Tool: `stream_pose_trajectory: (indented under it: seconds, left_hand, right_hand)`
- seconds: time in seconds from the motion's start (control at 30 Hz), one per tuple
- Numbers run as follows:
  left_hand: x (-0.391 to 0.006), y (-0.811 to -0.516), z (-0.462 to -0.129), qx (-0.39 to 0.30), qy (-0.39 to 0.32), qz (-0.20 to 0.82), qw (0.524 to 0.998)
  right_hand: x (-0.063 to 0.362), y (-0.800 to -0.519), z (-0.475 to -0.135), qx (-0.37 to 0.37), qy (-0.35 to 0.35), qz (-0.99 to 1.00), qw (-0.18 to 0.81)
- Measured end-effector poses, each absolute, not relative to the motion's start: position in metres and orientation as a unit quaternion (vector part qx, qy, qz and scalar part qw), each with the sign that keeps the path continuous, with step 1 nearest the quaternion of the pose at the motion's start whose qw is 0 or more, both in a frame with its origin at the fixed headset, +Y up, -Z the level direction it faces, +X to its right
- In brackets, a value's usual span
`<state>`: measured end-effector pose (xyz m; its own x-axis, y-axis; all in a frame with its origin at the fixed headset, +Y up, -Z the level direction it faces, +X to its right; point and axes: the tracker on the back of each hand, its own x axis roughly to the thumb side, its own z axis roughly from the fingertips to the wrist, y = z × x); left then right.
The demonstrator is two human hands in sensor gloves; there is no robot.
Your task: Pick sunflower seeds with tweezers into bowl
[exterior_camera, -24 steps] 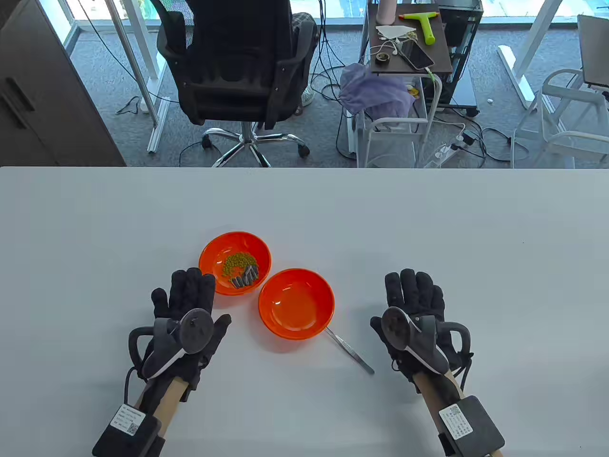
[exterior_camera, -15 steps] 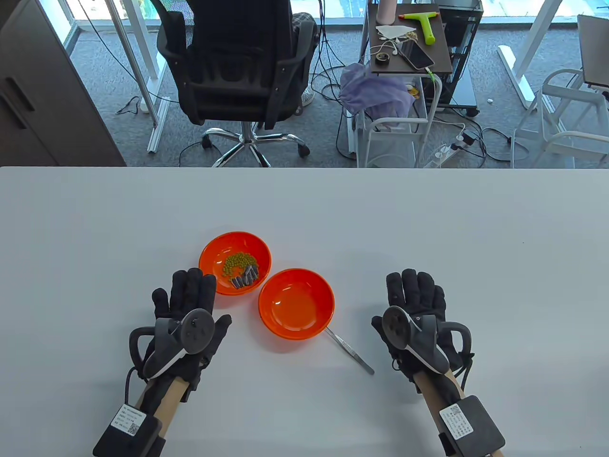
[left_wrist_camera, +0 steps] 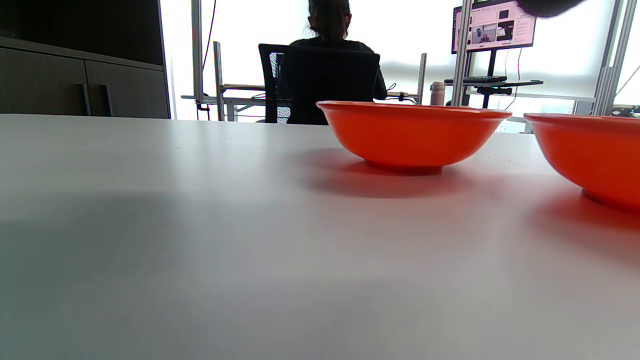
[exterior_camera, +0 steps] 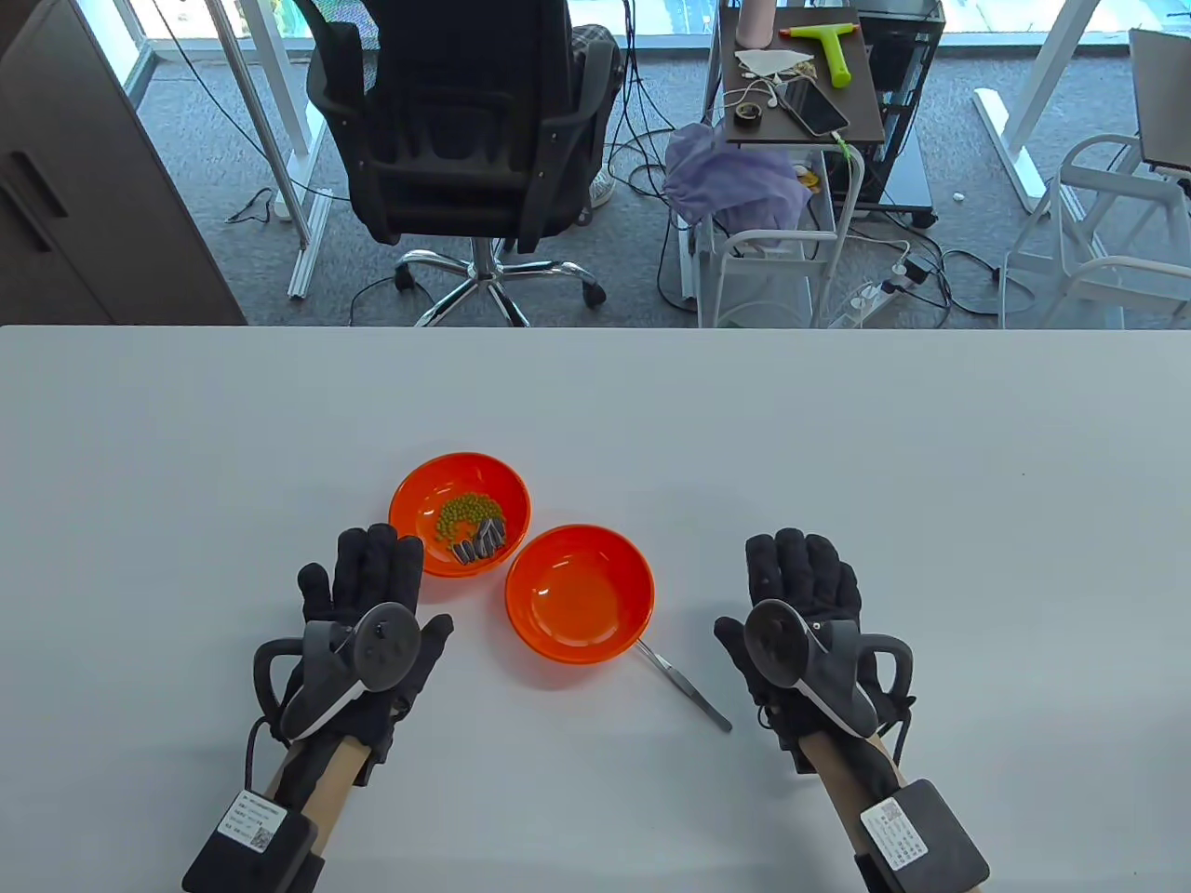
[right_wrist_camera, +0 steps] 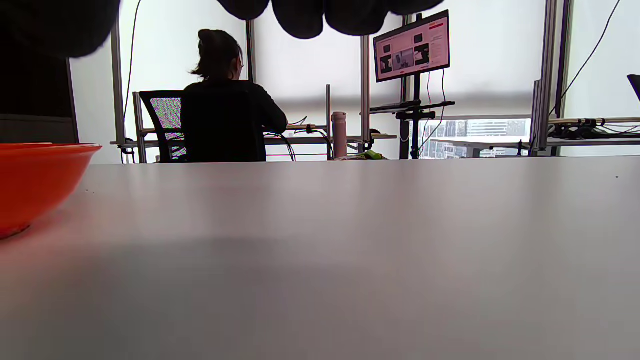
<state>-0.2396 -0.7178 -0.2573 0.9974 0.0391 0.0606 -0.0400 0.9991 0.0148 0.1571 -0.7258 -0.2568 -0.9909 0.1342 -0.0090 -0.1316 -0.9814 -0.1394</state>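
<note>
We see the tweezers lying against the near right rim of the empty bowl, our left hand and right hand spread flat, gripping nothing, seeds in the far-left bowl.

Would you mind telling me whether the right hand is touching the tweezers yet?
Apart. In the table view, bare white table shows between the right hand and the tweezers, which lie beside the empty orange bowl.
</note>
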Motion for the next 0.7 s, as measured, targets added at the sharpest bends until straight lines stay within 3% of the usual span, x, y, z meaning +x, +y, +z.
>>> stream_pose_trajectory:
  seconds: [0.43,0.7]
  left_hand:
    - [-0.236,-0.719,-0.258,-0.002,-0.035,0.017,0.999]
    - [-0.234,-0.720,-0.258,-0.009,-0.036,0.016,0.999]
  right_hand:
    - [0.132,-0.740,-0.252,0.013,0.016,0.998,0.064]
    - [0.114,-0.750,-0.251,0.023,0.025,0.998,0.044]
